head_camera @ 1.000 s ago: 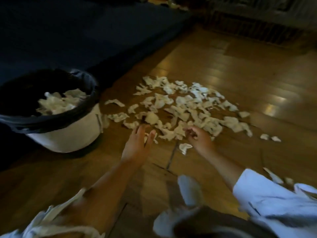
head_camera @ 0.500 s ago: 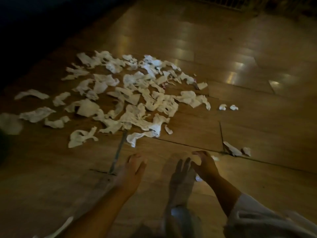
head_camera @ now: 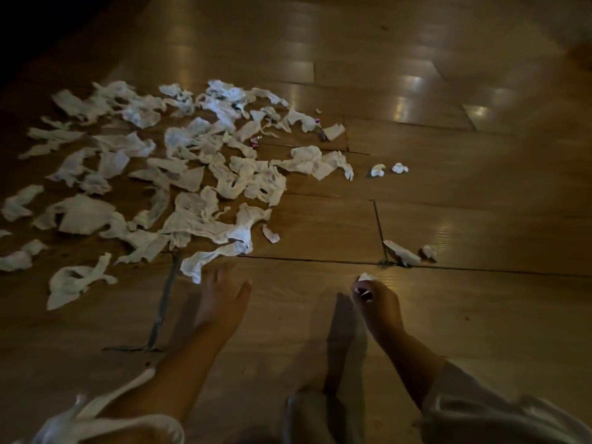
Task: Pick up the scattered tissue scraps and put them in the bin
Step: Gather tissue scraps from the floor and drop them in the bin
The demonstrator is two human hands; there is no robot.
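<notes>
Head view: one wide spread of tissue scraps (head_camera: 192, 174) covers the left and centre of the frame, too overlapped to count. There are four strays to its right: two small wads (head_camera: 378, 170) mid-frame and two bits (head_camera: 402, 253) on the plank seam, right of centre. The right hand (head_camera: 378, 302), lower centre-right, has its fingertips curled and pinches one small scrap (head_camera: 366, 277); the left hand (head_camera: 221, 299), lower centre, is flat and holds nothing, just below the nearest strip (head_camera: 208, 259), contact unclear through blur. Wooden floor (head_camera: 448, 203) all round; pink specks (head_camera: 254, 142) too small to identify; white sleeve (head_camera: 480, 411) cut off at the bottom edge.
</notes>
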